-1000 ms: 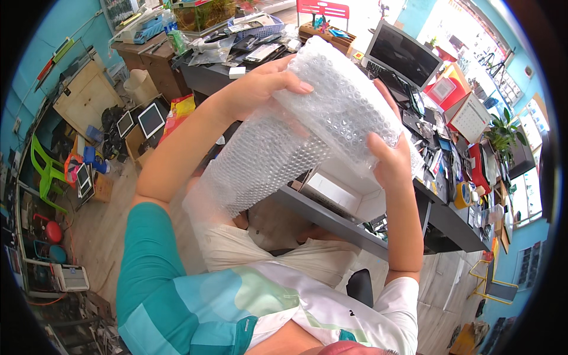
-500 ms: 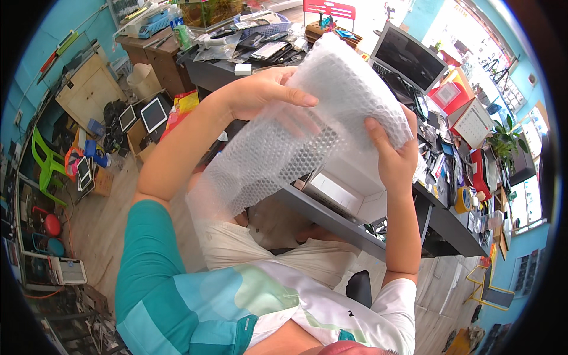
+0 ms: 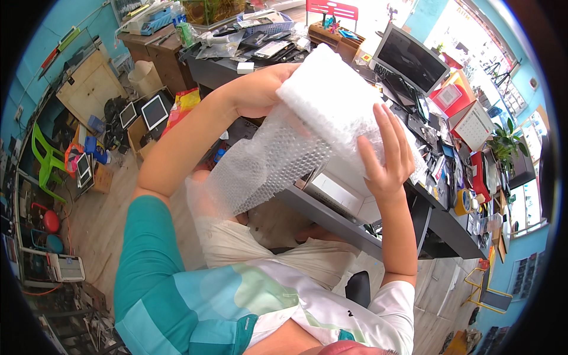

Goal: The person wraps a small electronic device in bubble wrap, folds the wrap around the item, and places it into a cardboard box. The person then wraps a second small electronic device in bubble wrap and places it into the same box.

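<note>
A thick white bundle of bubble wrap is held up in front of me, over the desk's near edge. From it a loose see-through sheet of bubble wrap hangs down to the lower left, over my lap. My left hand grips the bundle's left end; its fingertips are hidden behind the plastic. At the right end, my right hand has its fingers stretched out and apart, lying against the wrap's edge. Whatever the bundle may contain is hidden.
A dark grey desk runs in front of me, with an open white box below the wrap. Beyond stand a laptop, a desk calendar and a roll of yellow tape. A green chair is at far left.
The bubble wrap has been turned over into a thicker, more compact bundle. My right hand has loosened and straightened its fingers, while my left hand has shifted behind the bundle's left end.
</note>
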A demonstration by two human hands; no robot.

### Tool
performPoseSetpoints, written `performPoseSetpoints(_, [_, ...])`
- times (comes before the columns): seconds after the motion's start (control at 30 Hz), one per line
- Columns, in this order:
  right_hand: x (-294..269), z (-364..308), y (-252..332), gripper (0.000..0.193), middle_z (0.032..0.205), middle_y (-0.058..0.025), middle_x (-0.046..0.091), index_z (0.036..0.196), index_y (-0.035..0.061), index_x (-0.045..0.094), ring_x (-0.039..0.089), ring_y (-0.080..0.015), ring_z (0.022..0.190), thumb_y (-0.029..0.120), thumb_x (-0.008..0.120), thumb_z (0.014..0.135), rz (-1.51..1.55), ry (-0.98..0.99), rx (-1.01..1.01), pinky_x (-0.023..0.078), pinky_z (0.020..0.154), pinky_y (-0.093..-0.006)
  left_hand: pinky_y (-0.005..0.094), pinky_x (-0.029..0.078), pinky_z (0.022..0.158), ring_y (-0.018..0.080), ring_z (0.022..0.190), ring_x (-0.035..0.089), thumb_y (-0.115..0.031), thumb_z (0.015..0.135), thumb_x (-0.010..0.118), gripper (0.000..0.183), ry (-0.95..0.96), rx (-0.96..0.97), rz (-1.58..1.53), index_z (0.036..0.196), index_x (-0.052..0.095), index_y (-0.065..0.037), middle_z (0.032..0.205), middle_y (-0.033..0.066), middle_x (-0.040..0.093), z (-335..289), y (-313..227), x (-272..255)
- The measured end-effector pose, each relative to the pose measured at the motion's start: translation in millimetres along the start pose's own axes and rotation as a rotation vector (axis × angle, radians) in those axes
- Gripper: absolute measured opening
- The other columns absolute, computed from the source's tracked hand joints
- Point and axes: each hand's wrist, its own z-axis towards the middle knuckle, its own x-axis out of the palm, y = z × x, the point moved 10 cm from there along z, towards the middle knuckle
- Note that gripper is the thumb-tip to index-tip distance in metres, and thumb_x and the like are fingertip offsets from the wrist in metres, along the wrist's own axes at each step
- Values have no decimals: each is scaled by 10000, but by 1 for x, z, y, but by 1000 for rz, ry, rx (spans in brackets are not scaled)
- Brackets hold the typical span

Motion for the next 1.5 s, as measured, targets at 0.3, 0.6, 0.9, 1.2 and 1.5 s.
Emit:
performPoseSetpoints(0.3, [1,-10,5,371,1359,-95,710,1060,321,645,673,-367,1245,187,860,789,-121,35,-36,551,1101,-553,451,469,1159,263,1472,491,-230,802,863,1123,399,90,-289,1692,205,-42,1650,143,421,-24,-15,43])
performPoseSetpoints(0.6, [14,-24,-22,743,1709,-208,264,1396,317,548,340,-445,1547,147,852,740,192,187,106,289,1267,-619,490,513,1114,307,1319,602,-172,817,716,808,-34,57,-34,1551,422,-7,1444,179,599,-12,-4,19])
performPoseSetpoints(0.9, [47,-40,-58,1243,1591,-197,468,1685,68,238,525,-317,1417,324,988,728,1518,3,1186,435,1172,-420,610,562,1045,360,1274,630,-178,861,615,679,46,77,-185,1500,472,3,1410,202,608,-15,-12,20])
performPoseSetpoints(1.2, [20,-19,-77,431,1339,-173,721,1323,-28,683,705,-258,1187,-32,785,904,968,99,908,560,1001,-374,585,640,889,408,1278,641,-189,996,538,548,81,15,74,1503,484,11,1417,220,613,-9,-25,36])
performPoseSetpoints(1.5, [2,22,-24,475,1363,-106,716,1277,251,755,697,-336,1235,83,693,837,258,150,28,621,983,-408,617,531,1085,319,1370,593,-405,979,681,833,154,154,-514,1615,330,4,1553,181,529,-27,-21,18])
